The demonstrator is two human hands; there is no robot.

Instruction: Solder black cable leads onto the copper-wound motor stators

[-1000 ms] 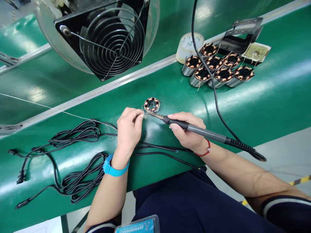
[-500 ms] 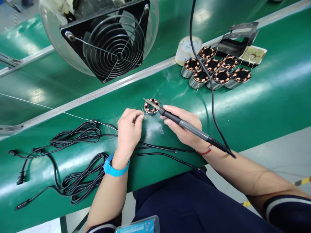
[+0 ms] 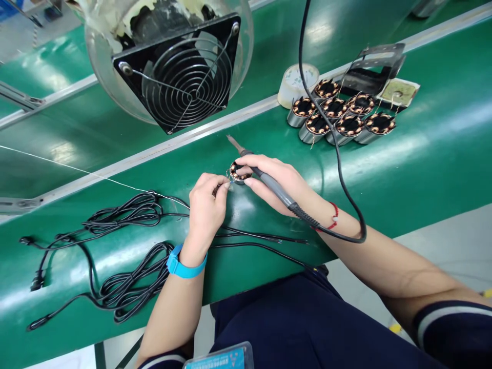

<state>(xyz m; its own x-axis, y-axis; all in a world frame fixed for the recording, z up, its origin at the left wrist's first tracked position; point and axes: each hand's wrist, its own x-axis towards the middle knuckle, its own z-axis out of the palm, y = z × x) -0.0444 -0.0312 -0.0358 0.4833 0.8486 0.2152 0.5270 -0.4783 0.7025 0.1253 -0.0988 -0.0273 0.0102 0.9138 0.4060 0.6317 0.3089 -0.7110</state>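
Observation:
A small stator [image 3: 240, 179] with copper windings stands on the green work surface between my hands. My left hand [image 3: 209, 202] is pinched on a black cable end, whose thin blue wire reaches the stator's left edge; a white strand also runs to this hand. My right hand [image 3: 279, 182] holds a soldering iron [image 3: 269, 185], its tip pointing up and left, beyond the stator and off it. The fingertips of that hand are at the stator's top and right side, partly covering it.
A fan with a wire guard [image 3: 192, 95] hangs at the upper left. Several metal-cased stators [image 3: 348, 128] stand at the upper right by a tape roll [image 3: 298, 82] and a sponge tray [image 3: 400, 93]. Coiled black cables [image 3: 132, 287] lie left. The iron's cord [image 3: 338, 154] loops at right.
My right hand has moved left onto the stator, and the iron's tip has shifted up, away from it. The cord has swung lower. My left hand keeps its pinch. The view has shifted slightly.

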